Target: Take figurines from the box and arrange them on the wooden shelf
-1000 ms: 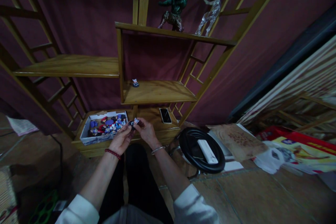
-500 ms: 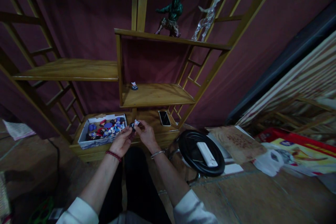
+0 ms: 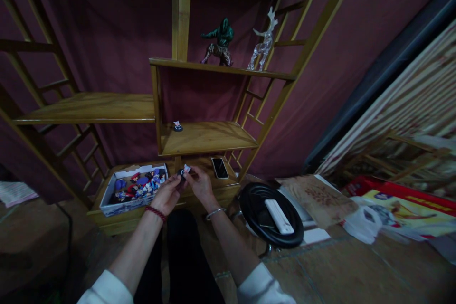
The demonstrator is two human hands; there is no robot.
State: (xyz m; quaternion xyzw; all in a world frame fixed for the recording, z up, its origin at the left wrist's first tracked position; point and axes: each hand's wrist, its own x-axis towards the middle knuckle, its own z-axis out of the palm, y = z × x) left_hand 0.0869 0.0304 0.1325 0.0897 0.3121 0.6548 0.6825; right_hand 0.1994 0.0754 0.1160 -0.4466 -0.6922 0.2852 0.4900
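Between both hands is a small figurine [image 3: 186, 169] with a whitish top and a dark base. My left hand [image 3: 170, 193], with a red bead bracelet at the wrist, pinches the dark base. From the other side my right hand [image 3: 200, 185], a silver bangle behind it, grips the pale upper part. Left of my hands stands a white box [image 3: 133, 204] filled with several colourful figurines [image 3: 142, 184]. A similar small figurine [image 3: 177, 126] on a dark round base stands on the middle shelf [image 3: 210, 137], above and beyond my hands.
On the low shelf lies a phone [image 3: 220, 168]. To the right, a black round stool [image 3: 249, 204] bears a white oblong object [image 3: 279, 216]. A green-hooded statue [image 3: 221, 40] and a clear deer [image 3: 262, 45] stand on the upper shelf. A plastic bag [image 3: 363, 218] lies at far right.
The view has tilted up and shifted slightly, so the shelves sit lower in the picture. Both hands stay together on the figurine, little altered.
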